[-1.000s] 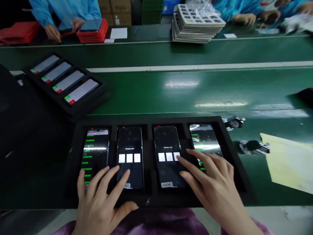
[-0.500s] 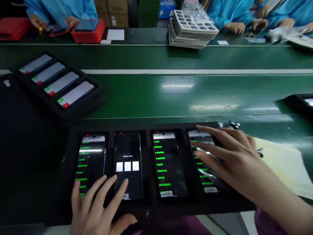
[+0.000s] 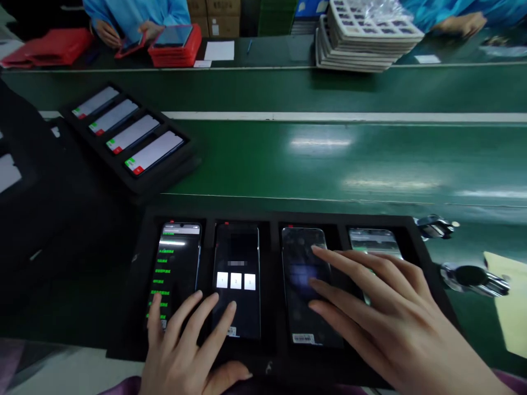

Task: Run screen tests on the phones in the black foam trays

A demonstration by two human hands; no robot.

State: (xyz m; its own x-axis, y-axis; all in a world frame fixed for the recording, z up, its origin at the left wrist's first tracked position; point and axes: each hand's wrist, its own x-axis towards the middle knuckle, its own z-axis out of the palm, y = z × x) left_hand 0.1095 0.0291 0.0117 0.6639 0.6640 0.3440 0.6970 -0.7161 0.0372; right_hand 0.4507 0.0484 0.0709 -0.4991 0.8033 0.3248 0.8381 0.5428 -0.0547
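A black foam tray [image 3: 272,285] in front of me holds several smartphones in a row. My left hand [image 3: 185,345] spreads its fingers over the lower ends of the leftmost phone [image 3: 177,263] and the phone beside it [image 3: 237,252]. Green text lines fill the leftmost screen; its neighbour displays three white squares. My right hand [image 3: 382,302] has its fingers stretched over the third phone [image 3: 302,307], whose screen is dark with a faint bluish glow. Partly hidden behind that hand lies the rightmost phone [image 3: 373,238]. Whether the fingertips touch the glass, I cannot tell.
Another black tray [image 3: 119,159] of phones with white screens sits at the left. Metal clasps [image 3: 473,277] and a yellow sheet [image 3: 510,307] lie at the right. Across the green bench are red cases [image 3: 175,52], stacked white trays [image 3: 366,44] and people in blue sleeves.
My right hand has moved from the rightmost phone to the third one, whose green list has given way to a dark screen. The whole view has shifted; my left hand stays over the same phones.
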